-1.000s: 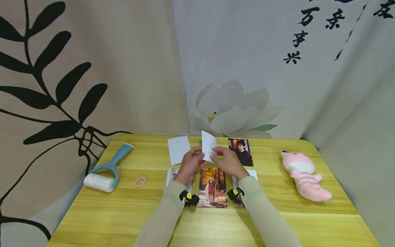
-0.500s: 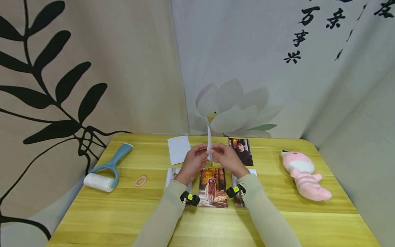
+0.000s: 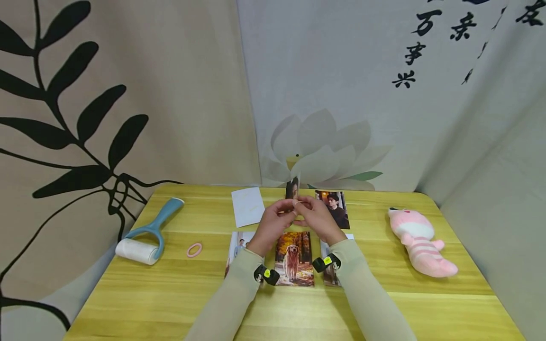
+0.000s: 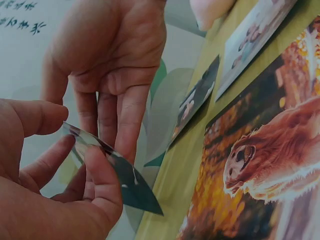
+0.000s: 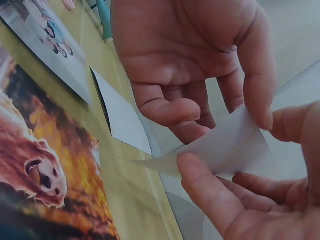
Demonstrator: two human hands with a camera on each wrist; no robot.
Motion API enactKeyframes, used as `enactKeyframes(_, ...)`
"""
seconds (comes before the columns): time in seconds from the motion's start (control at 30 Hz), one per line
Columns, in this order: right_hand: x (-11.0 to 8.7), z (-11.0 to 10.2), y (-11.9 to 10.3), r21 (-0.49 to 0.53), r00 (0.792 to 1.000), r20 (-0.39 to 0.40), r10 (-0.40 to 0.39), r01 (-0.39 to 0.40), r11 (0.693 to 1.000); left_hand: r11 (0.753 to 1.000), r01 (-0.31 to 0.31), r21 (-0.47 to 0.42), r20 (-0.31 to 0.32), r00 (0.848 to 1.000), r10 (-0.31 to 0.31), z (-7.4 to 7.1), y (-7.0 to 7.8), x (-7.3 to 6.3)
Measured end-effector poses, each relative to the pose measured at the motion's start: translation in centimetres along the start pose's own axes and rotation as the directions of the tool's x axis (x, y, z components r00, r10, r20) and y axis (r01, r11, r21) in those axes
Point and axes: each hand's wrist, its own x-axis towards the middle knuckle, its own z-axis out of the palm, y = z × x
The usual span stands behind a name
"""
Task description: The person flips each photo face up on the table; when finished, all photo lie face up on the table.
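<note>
Between both hands a small photo print (image 3: 292,187) is held up on edge over the back of the table, slightly bowed. Its dark picture side shows in the left wrist view and its white back (image 5: 235,142) in the right wrist view. My left hand (image 3: 273,225) pinches it between thumb and fingers. My right hand (image 3: 321,222) pinches it too, its thumb (image 5: 192,167) against the white back. Below the hands lies a golden-retriever photo (image 3: 294,260). A group photo (image 3: 238,244) lies partly under the left forearm, another photo (image 3: 330,274) partly under the right.
A face-down white print (image 3: 247,207) lies at the back left, a portrait photo (image 3: 337,210) at the back right. Further left are a blue-handled lint roller (image 3: 149,234) and a pink ring (image 3: 194,250). A pink plush toy (image 3: 420,244) lies on the right.
The held photo has turned from its white back, through edge-on, to show its picture side to the head view. My hands have closed in together, the left one shifting slightly right.
</note>
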Motion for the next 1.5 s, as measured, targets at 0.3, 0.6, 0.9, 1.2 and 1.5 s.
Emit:
enactKeyframes(0.3,-0.1,0.1,0.2,-0.003,1.0,-0.016,-0.008,0.008,1.0,0.991,-0.015,0.135,-0.041,0.999,0.021,0.7,-0.3,-0.2)
enactKeyframes(0.6,-0.3,0.1,0.3,-0.003,1.0,0.009,-0.018,0.018,1.0,0.99,0.014,0.138,-0.064,0.998,-0.005,0.9,-0.3,-0.4)
enactKeyframes(0.9,-0.7,0.2,-0.1,-0.016,0.999,0.013,-0.034,0.034,0.999,0.992,0.032,0.125,-0.093,0.995,-0.02,0.6,-0.2,-0.4)
enactKeyframes(1.2,-1.3,-0.6,0.1,-0.094,0.999,-0.008,-0.051,0.05,0.994,0.999,0.016,0.052,-0.098,0.995,-0.011,-0.3,-0.7,-0.4)
enactKeyframes(1.5,-1.8,-1.6,0.8,-0.165,0.996,-0.072,-0.053,0.04,0.985,0.997,0.035,0.071,-0.135,0.991,-0.026,-1.6,-1.2,0.0)
